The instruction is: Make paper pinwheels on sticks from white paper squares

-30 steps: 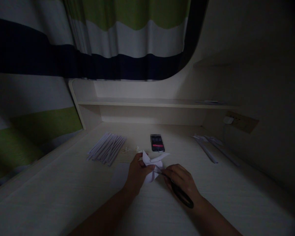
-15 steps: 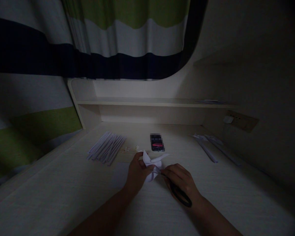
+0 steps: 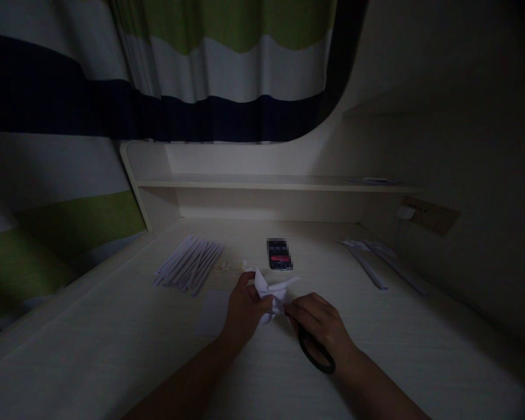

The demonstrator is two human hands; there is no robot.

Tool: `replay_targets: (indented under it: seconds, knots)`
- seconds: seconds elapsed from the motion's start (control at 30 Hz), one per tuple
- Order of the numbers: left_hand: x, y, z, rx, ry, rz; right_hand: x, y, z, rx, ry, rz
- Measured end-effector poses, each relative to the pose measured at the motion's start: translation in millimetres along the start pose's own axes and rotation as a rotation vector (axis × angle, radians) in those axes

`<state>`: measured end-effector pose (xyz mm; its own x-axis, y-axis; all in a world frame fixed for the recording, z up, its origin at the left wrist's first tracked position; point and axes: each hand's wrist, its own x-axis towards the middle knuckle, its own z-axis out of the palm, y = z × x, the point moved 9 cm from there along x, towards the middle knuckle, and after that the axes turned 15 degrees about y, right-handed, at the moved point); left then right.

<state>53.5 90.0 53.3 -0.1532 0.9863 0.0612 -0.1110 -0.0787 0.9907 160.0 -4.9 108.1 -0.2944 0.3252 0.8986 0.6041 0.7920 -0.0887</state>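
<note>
My left hand pinches a folded piece of white paper between thumb and fingers, with pointed flaps sticking up and to the right. Held in my right hand is a pair of black-handled scissors, gripped near the pivot with the handle loops hanging toward me. The scissors' tip end meets the paper's right side, close to my left thumb; the blades are mostly hidden by fingers and paper. Under my left wrist lies a flat pale sheet on the desk.
A pile of rolled paper sticks lies at the left, with small pale scraps beside it. Beyond my hands is a phone. Paper strips lie at the right. A shelf spans the back, and a plug sits in the wall socket.
My right hand has turned slightly, and the scissors' handle loops have swung a little left and down. The paper has tilted slightly in my left hand.
</note>
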Motion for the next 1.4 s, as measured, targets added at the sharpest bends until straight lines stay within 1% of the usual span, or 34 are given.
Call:
replay_targets:
  seconds: [0.2,0.47,0.6,0.9,1.0,1.17,1.27,1.4]
  knots:
    - [-1,3,-0.7,-0.011,0.004,0.017,2,-3,-1,-0.015,-0.016,-0.001]
    - [0,2,2.3,-0.056,-0.009,-0.003,5,-8,-5,-0.001,0.024,-0.020]
    - [-1,2,0.9,-0.051,0.009,-0.014,4,-8,-4,-0.002,0.020,-0.031]
    - [-2,3,0.1,-0.039,0.015,-0.018,3,-6,-2,-0.055,0.022,0.000]
    - [-2,4,-1.2,0.001,0.025,-0.001,-2,1,3,-0.087,0.012,0.037]
    - [-5,9,-0.2,-0.010,0.026,0.037,-7,3,4,-0.089,0.092,0.040]
    - [-7,10,-2.4,0.013,0.056,0.035,-7,4,5,-0.096,0.083,0.066]
    - [-9,11,-4.1,0.042,0.070,0.057,-4,-1,2,-0.081,0.082,0.028]
